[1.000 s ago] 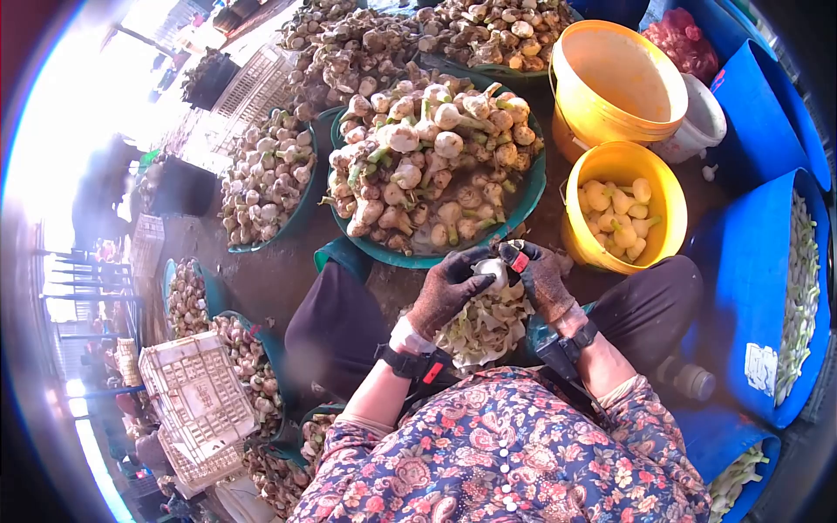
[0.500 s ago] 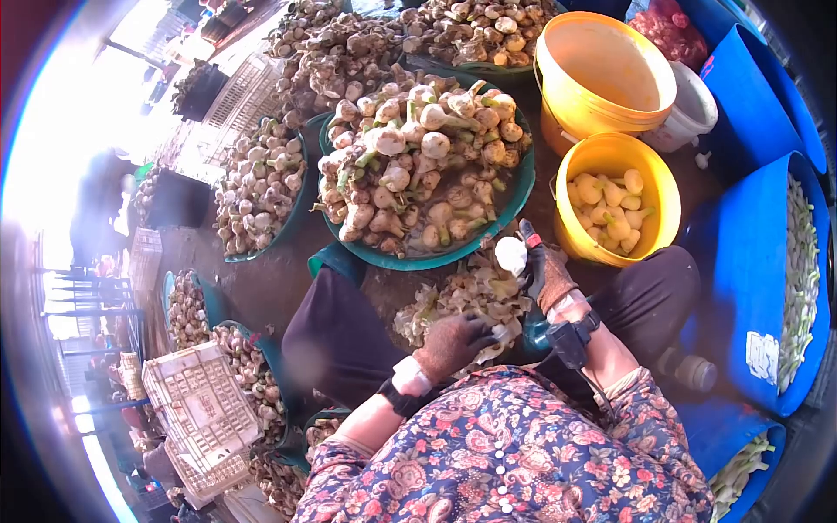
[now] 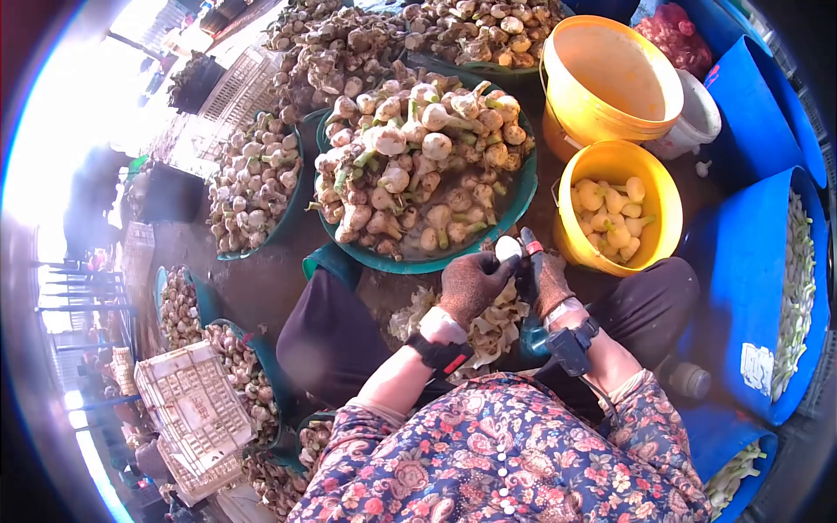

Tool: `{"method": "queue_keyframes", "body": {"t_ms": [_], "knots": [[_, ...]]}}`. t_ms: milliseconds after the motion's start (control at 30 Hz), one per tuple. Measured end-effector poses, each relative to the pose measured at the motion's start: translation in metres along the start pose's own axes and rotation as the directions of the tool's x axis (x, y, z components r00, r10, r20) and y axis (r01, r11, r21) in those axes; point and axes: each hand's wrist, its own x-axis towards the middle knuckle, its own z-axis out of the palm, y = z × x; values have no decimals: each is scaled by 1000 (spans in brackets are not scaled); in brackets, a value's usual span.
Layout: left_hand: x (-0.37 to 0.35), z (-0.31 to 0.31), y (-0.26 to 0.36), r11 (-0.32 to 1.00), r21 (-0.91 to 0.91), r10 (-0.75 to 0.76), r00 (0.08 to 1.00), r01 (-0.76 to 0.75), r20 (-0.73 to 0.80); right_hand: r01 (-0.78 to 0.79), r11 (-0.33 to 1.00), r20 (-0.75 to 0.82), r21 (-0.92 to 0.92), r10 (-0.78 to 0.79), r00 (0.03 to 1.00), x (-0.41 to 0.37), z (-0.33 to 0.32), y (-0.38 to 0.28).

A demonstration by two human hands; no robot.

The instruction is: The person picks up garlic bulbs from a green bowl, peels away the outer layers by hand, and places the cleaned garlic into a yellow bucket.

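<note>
A white peeled bulb (image 3: pixel 508 248) sits between my two gloved hands, in front of the green tub (image 3: pixel 410 264) heaped with unpeeled garlic bulbs (image 3: pixel 394 179). My left hand (image 3: pixel 473 283) is closed against the bulb's left side. On the other side, my right hand (image 3: pixel 545 277) is closed too, with a red-wrapped finger beside the bulb; whatever else it holds is too small to make out. Loose peelings (image 3: pixel 497 327) lie below the hands. Peeled bulbs (image 3: pixel 615 213) fill the bottom of the near yellow bucket (image 3: pixel 667 227), right of my right hand.
A larger yellow bucket (image 3: pixel 558 87) and a white bucket (image 3: pixel 697 118) stand behind. Blue containers (image 3: pixel 741 253) line the right side. More tubs of garlic (image 3: pixel 253 187) and plastic crates (image 3: pixel 196 397) are at the left. My knees flank the peelings.
My left hand has moved up and right from the peelings to the bulb. My right hand stays near the bulb, and the view has shifted slightly.
</note>
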Motion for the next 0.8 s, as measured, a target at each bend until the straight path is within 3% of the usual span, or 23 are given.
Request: {"method": "queue_keyframes", "body": {"t_ms": [100,133,167,233,300,333,433,467,500,533,567,667,700,733,767,800], "knots": [[-6,-4,-12,967,-237,-92,996,93,15,-99,985,188,138,72,979,3,-11,6],[-11,-12,-16,991,-15,-129,989,130,77,-147,984,217,102,122,969,3,-11,9],[-15,-16,-25,985,138,-122,987,106,109,-163,986,78,13,162,984,3,-3,13],[-30,-18,-54,902,429,-136,977,52,167,-352,915,310,198,282,908,15,-13,16],[-39,-29,-86,859,509,-240,915,45,324,-292,926,363,238,195,911,19,-15,5],[-41,-30,-96,839,543,-289,870,30,398,-353,898,362,263,247,899,23,-16,-1],[-21,-43,-88,932,356,-168,949,65,266,-328,845,412,423,143,900,8,-11,-39],[-5,-38,-104,934,335,-187,970,126,154,-451,675,525,583,110,844,15,-13,-66],[11,-47,-87,880,425,-263,963,211,66,-568,461,620,682,46,783,6,-8,-97],[30,-43,-99,866,425,-296,955,263,15,-378,569,599,730,-267,755,-10,-11,-121],[48,-35,-117,852,422,-327,944,311,-35,-164,601,555,782,-552,622,-35,-9,-144],[88,-20,-127,757,546,-466,882,359,66,-80,761,604,644,-442,663,-45,-10,-154],[98,-7,-142,774,531,-424,905,346,27,5,853,661,522,-409,629,-37,-10,-138],[105,11,-164,790,515,-383,924,334,-12,-125,892,742,435,-276,610,-26,-10,-116],[109,21,-176,804,498,-347,937,325,-51,157,982,512,110,-191,837,-27,-7,-95],[108,5,-159,788,495,-466,880,367,88,226,970,468,-90,-159,869,-35,0,-78]]}}
